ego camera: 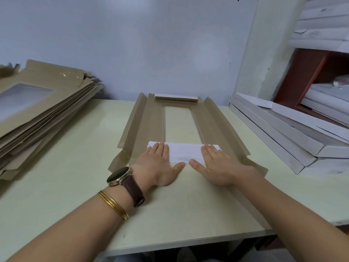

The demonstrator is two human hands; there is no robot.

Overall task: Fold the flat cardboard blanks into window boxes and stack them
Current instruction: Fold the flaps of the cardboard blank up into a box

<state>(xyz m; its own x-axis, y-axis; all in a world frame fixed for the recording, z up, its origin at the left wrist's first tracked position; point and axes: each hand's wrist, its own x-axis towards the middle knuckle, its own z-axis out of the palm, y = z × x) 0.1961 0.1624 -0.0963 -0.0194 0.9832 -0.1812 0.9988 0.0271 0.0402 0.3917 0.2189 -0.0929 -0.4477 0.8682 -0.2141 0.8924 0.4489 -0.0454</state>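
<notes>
A brown cardboard blank (147,125) with a long clear window lies flat in the middle of the table, its two side strips creased upward. Its near end flap (188,151) is folded over, white side up, with small print on it. My left hand (160,165) and my right hand (219,165) press flat on that flap, fingers straight, thumbs almost meeting. The far end flap (175,98) is folded over too. A pile of flat window blanks (37,110) lies at the left. Folded white boxes (283,133) are stacked at the right.
The pale table (75,186) ends at a front edge near my body. A blue-grey wall stands right behind the blank. A red-brown shelf (306,76) with white cartons sits at the back right, above the stacked boxes.
</notes>
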